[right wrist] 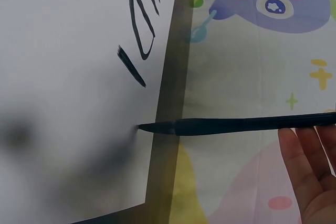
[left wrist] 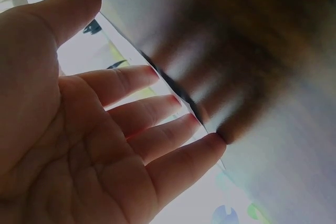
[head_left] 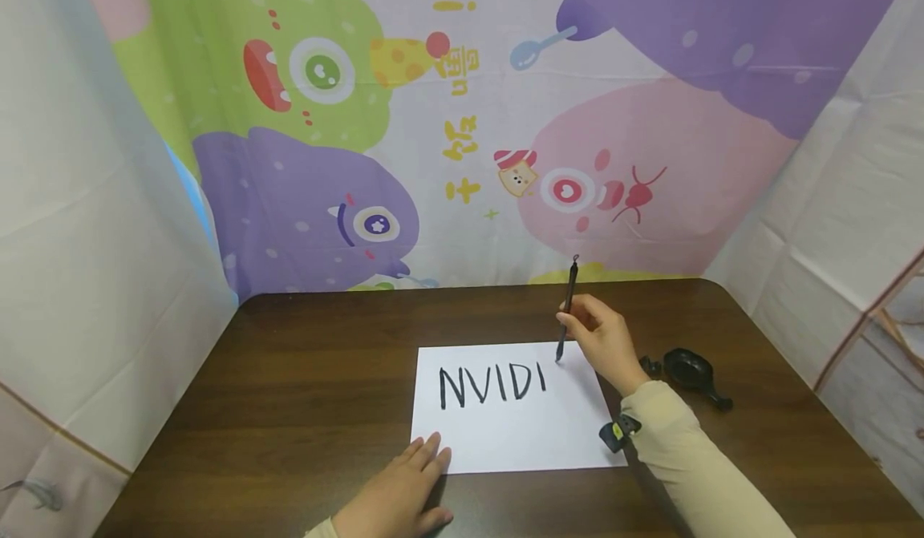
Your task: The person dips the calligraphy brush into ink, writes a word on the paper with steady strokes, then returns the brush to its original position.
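A white sheet of paper (head_left: 520, 438) lies on the dark wooden table, with the black letters NVIDI (head_left: 494, 386) across its upper part. My right hand (head_left: 605, 344) pinches a slim black writing brush (head_left: 568, 301) with a small loop at its top end. The brush stands nearly upright, its tip at the paper just right of the last letter; the right wrist view has this dark tip (right wrist: 144, 127) meeting the sheet near its top edge. At the lower left corner my left hand (head_left: 397, 486) rests with fingertips on the paper, fingers extended and spread.
Right of the paper, behind my right wrist, sits a glossy black dish (head_left: 689, 368) with narrow ends. A small black camera (head_left: 619, 432) is strapped at the right wrist. Behind the table hangs a cartoon-printed curtain (head_left: 462, 265), with pale cloth (head_left: 808, 225) along both sides.
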### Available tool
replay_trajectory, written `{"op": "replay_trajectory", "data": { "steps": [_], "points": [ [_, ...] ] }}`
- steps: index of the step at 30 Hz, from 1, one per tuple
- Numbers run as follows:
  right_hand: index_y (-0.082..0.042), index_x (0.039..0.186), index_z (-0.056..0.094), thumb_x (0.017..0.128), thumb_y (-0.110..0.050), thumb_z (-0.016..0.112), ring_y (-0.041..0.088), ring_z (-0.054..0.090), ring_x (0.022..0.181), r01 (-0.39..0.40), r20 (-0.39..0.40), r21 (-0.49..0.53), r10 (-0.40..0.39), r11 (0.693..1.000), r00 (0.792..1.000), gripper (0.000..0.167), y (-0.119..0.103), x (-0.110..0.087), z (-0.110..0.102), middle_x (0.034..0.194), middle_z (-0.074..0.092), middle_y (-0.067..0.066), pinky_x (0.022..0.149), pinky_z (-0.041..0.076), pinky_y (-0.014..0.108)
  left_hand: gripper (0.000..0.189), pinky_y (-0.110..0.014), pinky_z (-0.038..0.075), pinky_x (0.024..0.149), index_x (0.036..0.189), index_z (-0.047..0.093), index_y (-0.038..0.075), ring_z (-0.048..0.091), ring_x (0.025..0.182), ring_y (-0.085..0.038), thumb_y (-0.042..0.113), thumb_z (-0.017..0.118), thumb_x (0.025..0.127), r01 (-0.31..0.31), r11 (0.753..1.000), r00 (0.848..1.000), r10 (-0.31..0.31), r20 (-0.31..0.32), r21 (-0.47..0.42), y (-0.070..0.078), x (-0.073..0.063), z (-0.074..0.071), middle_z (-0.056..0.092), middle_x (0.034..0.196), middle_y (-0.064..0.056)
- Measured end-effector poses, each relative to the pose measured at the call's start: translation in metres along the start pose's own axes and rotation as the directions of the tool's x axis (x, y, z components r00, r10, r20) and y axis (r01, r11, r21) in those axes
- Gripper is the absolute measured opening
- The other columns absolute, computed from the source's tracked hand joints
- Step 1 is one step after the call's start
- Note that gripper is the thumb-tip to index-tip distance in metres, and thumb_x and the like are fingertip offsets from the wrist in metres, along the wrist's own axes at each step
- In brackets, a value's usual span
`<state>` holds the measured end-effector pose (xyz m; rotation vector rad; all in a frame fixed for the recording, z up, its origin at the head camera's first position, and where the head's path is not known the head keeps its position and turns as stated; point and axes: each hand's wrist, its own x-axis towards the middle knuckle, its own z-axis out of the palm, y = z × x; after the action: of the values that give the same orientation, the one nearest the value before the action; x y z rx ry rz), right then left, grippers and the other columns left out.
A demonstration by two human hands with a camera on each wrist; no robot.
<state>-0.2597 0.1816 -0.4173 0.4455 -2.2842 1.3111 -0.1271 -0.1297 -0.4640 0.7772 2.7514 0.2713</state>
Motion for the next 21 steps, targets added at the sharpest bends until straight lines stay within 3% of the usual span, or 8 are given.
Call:
{"op": "replay_trajectory", "data": {
  "steps": [8, 15, 21],
  "points": [
    [-0.002, 0.103, 0.068, 0.09, -0.012, 0.069, 0.032, 0.064, 0.071, -0.019, 0.027, 0.03, 0.018, 0.999, 0.999, 0.016, 0.017, -0.001, 0.002, 0.081, 0.067, 0.013, 0.062, 0.055, 0.019, 0.074, -0.056, 0.043, 0.106, 0.143, 0.049, 0.007, 0.044, 0.137, -0.042, 0.048, 0.07, 0.085, -0.016, 1.0, 1.0, 0.016, -0.022, 0.014, -0.001, 0.001, 0.002, 0.041, 0.153, -0.018],
    [-0.002, 0.102, 0.068, 0.09, -0.013, 0.07, 0.008, 0.058, 0.068, 0.004, 0.029, -0.015, -0.003, 1.0, 1.0, 0.016, 0.017, -0.003, 0.002, 0.079, 0.066, 0.007, 0.061, 0.053, 0.019, 0.073, -0.056, 0.044, 0.105, 0.143, 0.049, 0.007, 0.044, 0.136, -0.042, 0.048, 0.07, 0.085, -0.016, 1.0, 1.0, 0.016, -0.025, 0.017, -0.001, 0.001, 0.003, 0.042, 0.153, -0.018],
    [-0.002, 0.103, 0.068, 0.09, -0.013, 0.07, 0.015, 0.061, 0.07, -0.013, 0.046, 0.001, 0.013, 1.0, 0.999, 0.017, 0.016, -0.004, 0.002, 0.079, 0.065, 0.009, 0.064, 0.055, 0.019, 0.073, -0.056, 0.043, 0.106, 0.143, 0.049, 0.008, 0.043, 0.137, -0.041, 0.048, 0.069, 0.086, -0.003, 1.0, 1.0, 0.003, -0.008, 0.007, -0.002, 0.0, 0.002, 0.041, 0.154, -0.017]
  ]
}}
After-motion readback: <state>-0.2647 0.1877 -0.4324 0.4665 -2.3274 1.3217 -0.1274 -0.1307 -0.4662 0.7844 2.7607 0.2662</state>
